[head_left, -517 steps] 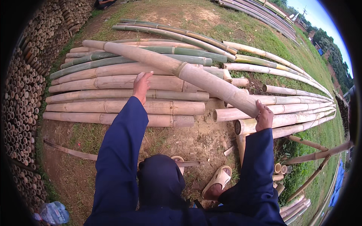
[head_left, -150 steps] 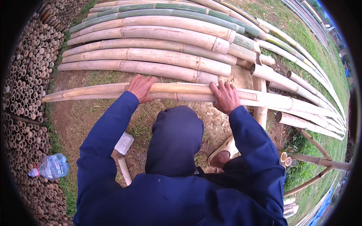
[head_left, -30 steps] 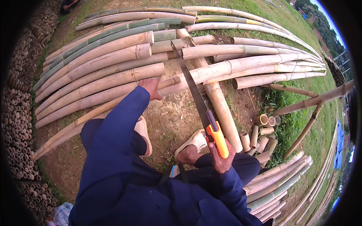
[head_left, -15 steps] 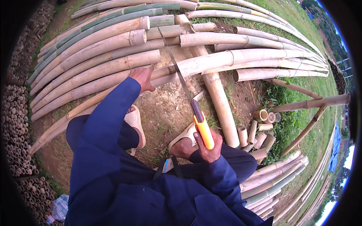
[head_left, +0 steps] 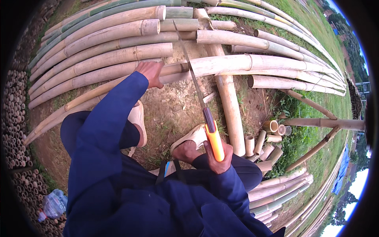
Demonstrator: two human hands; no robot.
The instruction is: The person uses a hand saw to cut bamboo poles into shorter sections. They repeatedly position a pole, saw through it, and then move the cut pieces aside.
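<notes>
**Long bamboo pole (head_left: 225,65), handsaw (head_left: 209,119) laid across its line**

Largest to our eye is the ground: trodden brown earth (head_left: 169,108) in the middle, tufted grass (head_left: 323,51) running off to the far right. At the left edge stands a stack of bamboo (head_left: 15,118), its hollow ends showing as packed rings. Far left, we have a row of thick poles (head_left: 118,58), smooth and ringed at the nodes, mostly pale and dusty, a few green. More pale poles (head_left: 280,84) fan out at the right.

Between these rows our long bamboo pole curves from near left to far right, passing over a stout bamboo crosspiece (head_left: 231,114). Braces of round bamboo (head_left: 325,123) meet at the right, and a smaller bundle of poles (head_left: 280,189) lies near right. Beyond it is a crumpled blue sheet (head_left: 340,170).

The handsaw has a narrow, tapering metal blade and a rounded orange handle; the blade crosses the pole just right of our left hand, though we cannot tell whether its teeth touch.

We wear cream sandals (head_left: 191,138) with thick soles. A clear plastic bottle (head_left: 54,204) sits near left.

Our left hand (head_left: 151,72) clasps the pole from above, thumb on the near side. Our right hand (head_left: 222,158) is wrapped firmly around the orange handle. Short bamboo offcuts (head_left: 271,125), hollow cylinders, lie jumbled right of the crosspiece.
</notes>
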